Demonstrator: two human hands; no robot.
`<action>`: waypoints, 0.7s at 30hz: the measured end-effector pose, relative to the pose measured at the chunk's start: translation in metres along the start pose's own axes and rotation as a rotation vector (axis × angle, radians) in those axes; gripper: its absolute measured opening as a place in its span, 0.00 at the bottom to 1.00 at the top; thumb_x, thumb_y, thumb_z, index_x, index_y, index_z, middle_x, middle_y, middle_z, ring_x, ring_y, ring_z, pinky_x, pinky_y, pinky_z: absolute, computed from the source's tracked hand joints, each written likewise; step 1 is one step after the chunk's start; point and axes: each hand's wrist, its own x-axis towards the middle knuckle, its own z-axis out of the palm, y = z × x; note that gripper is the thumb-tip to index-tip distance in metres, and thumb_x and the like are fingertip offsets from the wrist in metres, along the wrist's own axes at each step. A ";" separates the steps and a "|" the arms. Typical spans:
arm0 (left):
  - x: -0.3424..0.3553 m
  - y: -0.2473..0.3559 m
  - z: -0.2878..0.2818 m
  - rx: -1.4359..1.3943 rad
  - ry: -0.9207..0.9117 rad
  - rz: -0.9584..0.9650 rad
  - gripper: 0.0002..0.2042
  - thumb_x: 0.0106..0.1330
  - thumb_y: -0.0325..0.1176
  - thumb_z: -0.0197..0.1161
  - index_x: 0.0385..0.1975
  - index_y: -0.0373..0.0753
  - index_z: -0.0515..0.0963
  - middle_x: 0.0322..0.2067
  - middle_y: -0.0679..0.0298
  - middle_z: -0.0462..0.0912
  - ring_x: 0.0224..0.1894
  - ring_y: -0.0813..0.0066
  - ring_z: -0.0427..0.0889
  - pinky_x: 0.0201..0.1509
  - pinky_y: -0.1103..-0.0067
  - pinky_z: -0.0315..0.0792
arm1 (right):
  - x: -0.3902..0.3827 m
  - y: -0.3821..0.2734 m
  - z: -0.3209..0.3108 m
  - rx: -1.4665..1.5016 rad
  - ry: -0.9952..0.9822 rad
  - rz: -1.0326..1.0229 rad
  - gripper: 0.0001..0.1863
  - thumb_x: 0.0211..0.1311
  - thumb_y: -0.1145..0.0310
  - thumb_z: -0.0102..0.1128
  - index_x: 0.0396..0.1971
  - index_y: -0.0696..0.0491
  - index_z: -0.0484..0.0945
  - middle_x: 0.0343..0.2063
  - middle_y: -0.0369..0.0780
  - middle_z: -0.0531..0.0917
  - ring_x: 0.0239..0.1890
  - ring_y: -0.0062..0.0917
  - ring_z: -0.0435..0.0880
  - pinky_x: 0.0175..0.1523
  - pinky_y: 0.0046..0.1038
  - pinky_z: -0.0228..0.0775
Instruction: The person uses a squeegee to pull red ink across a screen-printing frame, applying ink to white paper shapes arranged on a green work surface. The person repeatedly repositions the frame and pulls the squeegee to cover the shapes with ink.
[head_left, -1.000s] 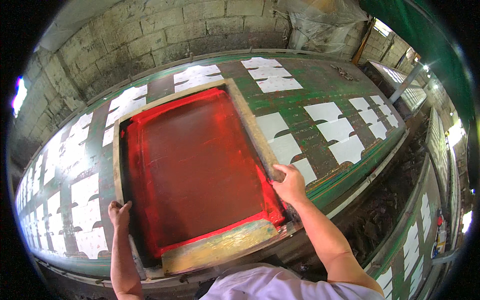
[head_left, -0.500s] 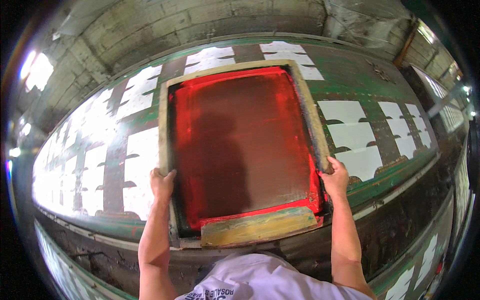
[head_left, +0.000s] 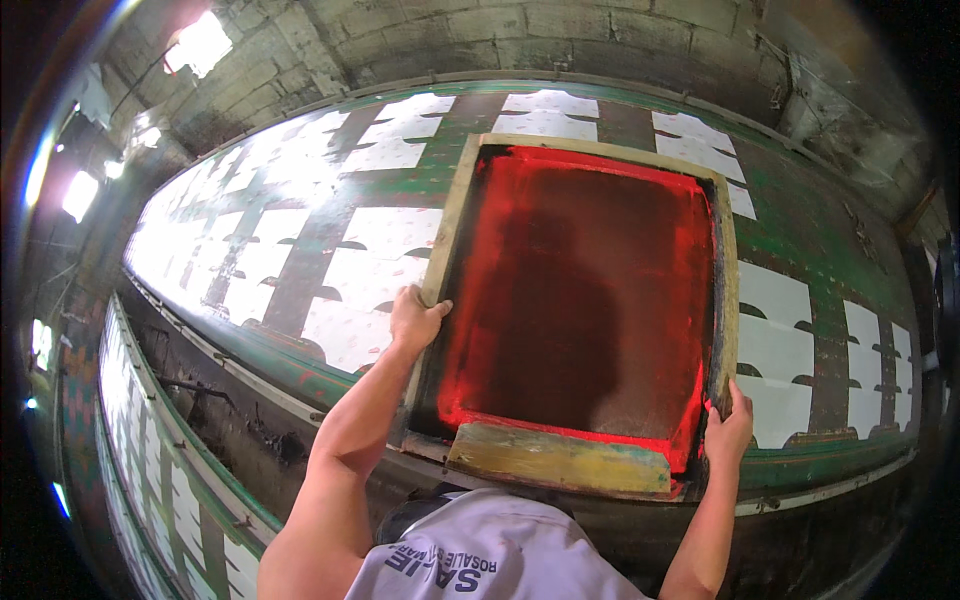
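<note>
A large screen-printing frame with a pale wooden rim (head_left: 600, 154) lies over the long table in front of me. Its dark mesh (head_left: 570, 300) is bordered by wet-looking bright red ink, and a shadow falls across it. My left hand (head_left: 415, 318) grips the left rim around its middle, thumb on the inner side. Lower down, my right hand (head_left: 728, 425) is closed on the right rim, its thumb toward the mesh. A squeegee with a long, yellow-stained board (head_left: 560, 462) rests along the frame's near end. Whatever lies beneath the frame is hidden.
White cut cloth pieces (head_left: 370, 250) with faint reddish marks lie in columns left of the frame. To the right are plain white pieces (head_left: 775, 350). Another table (head_left: 180, 440) with white pieces stands at lower left. A block wall (head_left: 600, 45) runs behind.
My view has swung left, so the frame and table appear farther right and turned. Both hands keep their hold on the frame, which stays near the same column of cloth.
</note>
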 end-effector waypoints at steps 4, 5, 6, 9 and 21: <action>0.003 0.000 0.005 0.042 -0.057 -0.055 0.28 0.63 0.51 0.83 0.48 0.31 0.84 0.56 0.47 0.84 0.62 0.45 0.84 0.67 0.57 0.78 | -0.062 -0.075 -0.022 -0.130 -0.155 -0.480 0.27 0.65 0.68 0.78 0.65 0.52 0.86 0.68 0.51 0.82 0.72 0.51 0.79 0.75 0.52 0.73; 0.002 -0.001 0.007 0.040 -0.061 -0.053 0.28 0.63 0.51 0.83 0.48 0.31 0.84 0.56 0.47 0.84 0.62 0.45 0.84 0.67 0.57 0.78 | -0.079 -0.093 -0.024 -0.084 -0.305 -0.618 0.26 0.65 0.66 0.79 0.63 0.51 0.87 0.68 0.50 0.82 0.71 0.49 0.81 0.74 0.51 0.75; 0.003 -0.002 0.008 0.039 -0.066 -0.054 0.28 0.63 0.51 0.83 0.48 0.32 0.84 0.56 0.47 0.84 0.63 0.45 0.84 0.68 0.57 0.78 | -0.098 -0.112 -0.019 0.056 -0.427 -0.701 0.23 0.66 0.67 0.77 0.61 0.50 0.88 0.66 0.48 0.84 0.69 0.47 0.82 0.72 0.51 0.76; 0.005 -0.004 0.012 0.011 -0.075 -0.030 0.28 0.62 0.51 0.82 0.49 0.32 0.85 0.57 0.47 0.84 0.65 0.46 0.83 0.71 0.57 0.78 | -0.129 -0.152 -0.004 0.052 -0.538 -0.878 0.20 0.66 0.71 0.72 0.58 0.50 0.90 0.60 0.45 0.87 0.64 0.44 0.86 0.69 0.48 0.79; -0.002 -0.016 0.017 -0.186 0.070 0.088 0.28 0.70 0.52 0.76 0.54 0.31 0.83 0.55 0.42 0.84 0.64 0.39 0.83 0.69 0.53 0.78 | -0.120 -0.237 0.041 -0.326 -0.602 -0.610 0.27 0.58 0.81 0.64 0.57 0.48 0.91 0.47 0.43 0.91 0.53 0.44 0.90 0.58 0.49 0.82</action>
